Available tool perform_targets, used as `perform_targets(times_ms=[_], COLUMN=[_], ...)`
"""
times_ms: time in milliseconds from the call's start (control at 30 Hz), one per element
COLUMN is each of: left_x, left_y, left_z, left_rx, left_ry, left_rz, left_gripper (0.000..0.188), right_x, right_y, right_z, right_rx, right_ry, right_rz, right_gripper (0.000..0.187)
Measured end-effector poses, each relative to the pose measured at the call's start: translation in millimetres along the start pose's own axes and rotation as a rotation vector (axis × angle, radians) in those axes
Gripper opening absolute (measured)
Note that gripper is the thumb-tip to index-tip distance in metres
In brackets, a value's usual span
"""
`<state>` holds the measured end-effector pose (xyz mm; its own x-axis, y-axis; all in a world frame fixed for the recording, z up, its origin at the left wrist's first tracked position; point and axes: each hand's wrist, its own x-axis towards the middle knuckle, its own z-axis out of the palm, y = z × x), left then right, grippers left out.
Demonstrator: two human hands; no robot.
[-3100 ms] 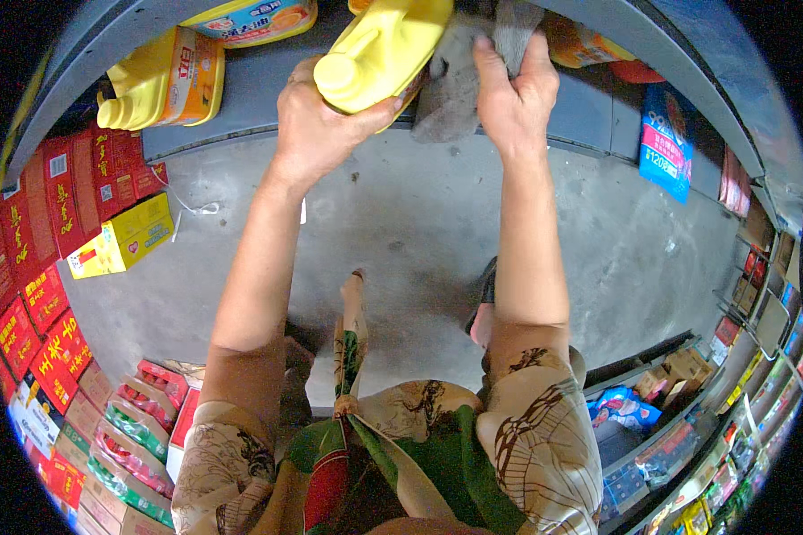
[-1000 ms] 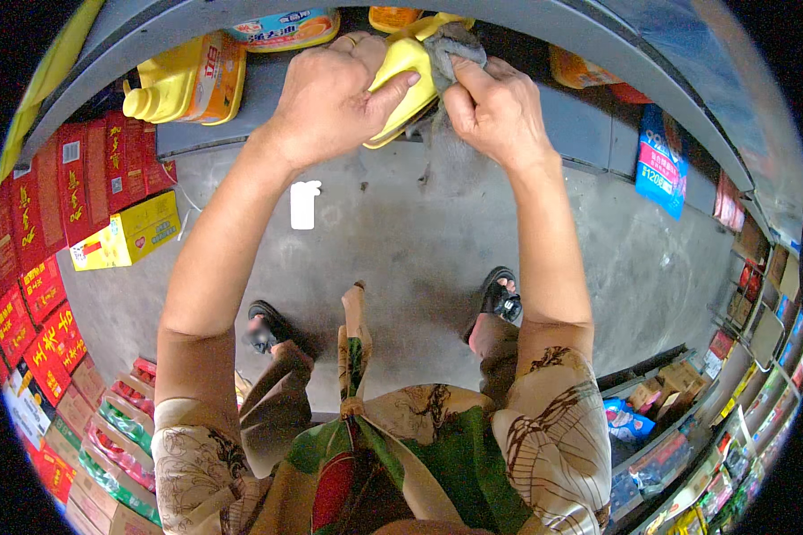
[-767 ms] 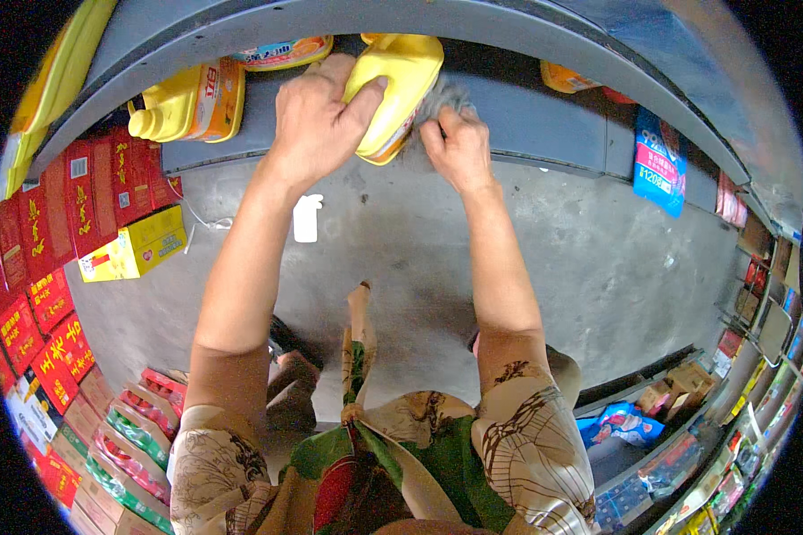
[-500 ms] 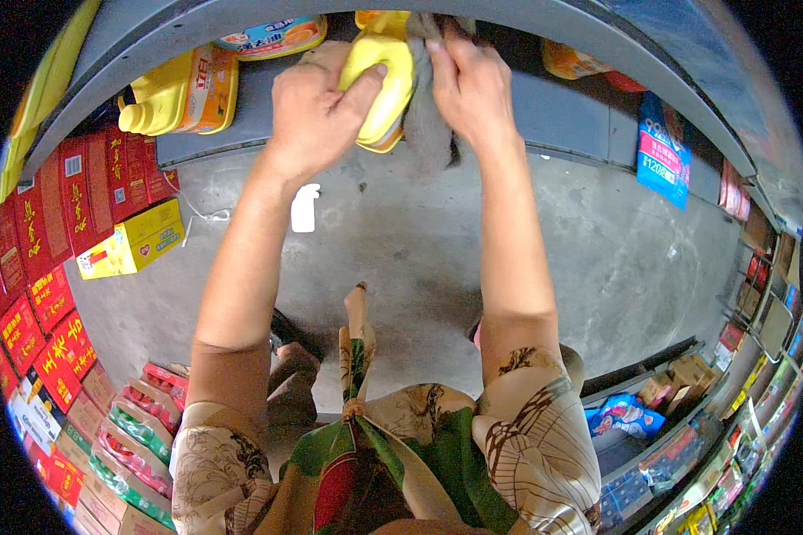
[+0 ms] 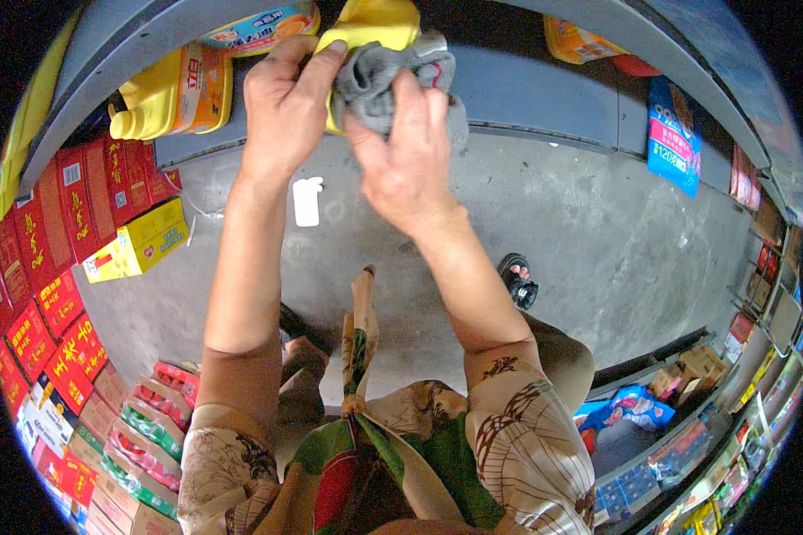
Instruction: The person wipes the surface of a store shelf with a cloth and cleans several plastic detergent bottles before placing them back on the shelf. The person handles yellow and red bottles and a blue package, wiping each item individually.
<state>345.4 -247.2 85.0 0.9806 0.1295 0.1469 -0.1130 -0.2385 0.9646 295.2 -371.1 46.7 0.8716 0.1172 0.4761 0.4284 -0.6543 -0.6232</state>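
My left hand (image 5: 287, 107) grips a yellow plastic jug (image 5: 372, 20) at the front of the grey shelf, its thumb along the near side. Bunched against that jug is a grey cloth (image 5: 371, 82), which my right hand (image 5: 406, 156) presses with its fingers; this hand is slightly blurred. The cloth hides much of the jug's front. Left of my left hand, another yellow jug with an orange label (image 5: 180, 94) lies on the shelf, and a jug with a blue label (image 5: 263, 28) is behind it.
The shelf edge (image 5: 544, 107) curves across the top, with an orange-labelled jug (image 5: 575, 40) and a blue-pink packet (image 5: 674, 138) to the right. Red cartons (image 5: 53, 209) and a yellow box (image 5: 138, 241) are stacked left. A white cut-out piece (image 5: 307, 201) lies on the concrete floor.
My right hand has moved left and nearer, bringing the cloth over the jug's front. The jug has turned in my left hand. A sandalled foot now shows at the right.
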Motion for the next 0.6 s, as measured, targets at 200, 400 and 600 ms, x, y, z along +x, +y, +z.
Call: perform_targets(times_ms=[200,400,600], left_x=[14,1,5], left_y=[0,1,-13], left_z=[-8,-15,-28], left_rx=[0.008,-0.146,0.315], left_ry=[-0.014,0.049,-0.008], left_rz=[0.038,0.004,0.269], left_gripper=[0.021,0.018,0.018], right_x=[-19,3,10], right_y=[78,93,159], right_z=[-22,-12,52], right_rx=[0.019,-0.432,-0.551], right_ry=[-0.023,-0.290,-0.519], right_rz=[0.043,0.110,-0.009], right_gripper=[0.026,0.052,0.052])
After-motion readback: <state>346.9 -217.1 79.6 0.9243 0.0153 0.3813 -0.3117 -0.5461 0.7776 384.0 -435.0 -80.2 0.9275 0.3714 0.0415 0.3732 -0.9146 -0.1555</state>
